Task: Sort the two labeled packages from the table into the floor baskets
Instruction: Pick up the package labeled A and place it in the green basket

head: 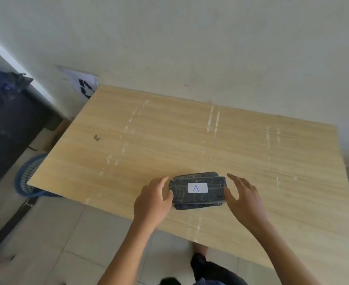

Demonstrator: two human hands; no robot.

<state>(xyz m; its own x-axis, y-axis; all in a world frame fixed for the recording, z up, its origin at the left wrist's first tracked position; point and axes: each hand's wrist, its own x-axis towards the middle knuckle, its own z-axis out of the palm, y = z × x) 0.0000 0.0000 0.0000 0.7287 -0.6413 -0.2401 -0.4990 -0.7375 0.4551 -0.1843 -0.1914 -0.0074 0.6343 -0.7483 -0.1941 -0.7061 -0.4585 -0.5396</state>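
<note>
A dark, tape-wrapped package (198, 197) with a white label marked "A" lies on the wooden table (169, 136) near its front edge. My left hand (152, 199) rests against the package's left end, thumb touching its side. My right hand (244, 197) is at the right end, fingers spread, thumb touching the package. Neither hand has closed around it. Only this one package is in view. A blue basket (27, 177) stands on the floor at the left, partly hidden under the table's corner.
A white wall runs behind the table, with a sheet of paper (83, 84) bearing black marks at its base. Dark furniture (9, 120) stands at the far left. Pale floor tiles (56, 233) lie before the table.
</note>
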